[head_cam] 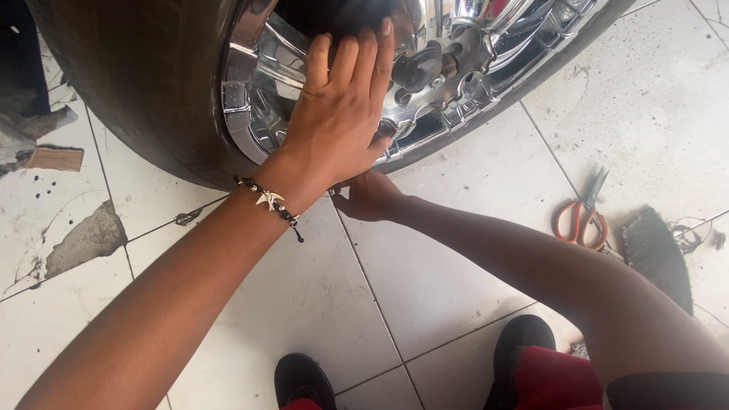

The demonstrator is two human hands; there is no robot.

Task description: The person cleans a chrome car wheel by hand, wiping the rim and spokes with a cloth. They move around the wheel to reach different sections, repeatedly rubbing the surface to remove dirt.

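Your left hand (338, 114) lies flat on the chrome wheel rim (456, 83), fingers extended and spread a little, the fingertips reaching up toward the dark centre of the wheel. It grips nothing; the palm presses against the polished spokes at the lower left part of the rim. A beaded bracelet (270, 201) with a small bird-shaped charm sits on that wrist.

Your right hand (368, 196) is below and just behind the left one, at the lower edge of the wheel where rim meets tire (144, 83). Its fingers are curled in toward the rim's edge, but the left hand covers most of them, so you cannot tell whether they pinch anything or merely touch the metal.

The wheel stands upright on the tiled floor (304, 296), filling the top of the view, with the dark rubber tire to the left and the chrome rim, its lug holes and hub visible, to the right of your hands.

On the floor, well apart to the right, lies a pair of orange-handled scissors (583, 212), blades pointing away from you. Just beside them sits a dark fibrous scrap (657, 254) with loose threads about it. To the left, one tile is broken, with a cracked patch (87, 239) exposing grey beneath. Your two black shoes (524, 342) show at the bottom edge, near the red garment.
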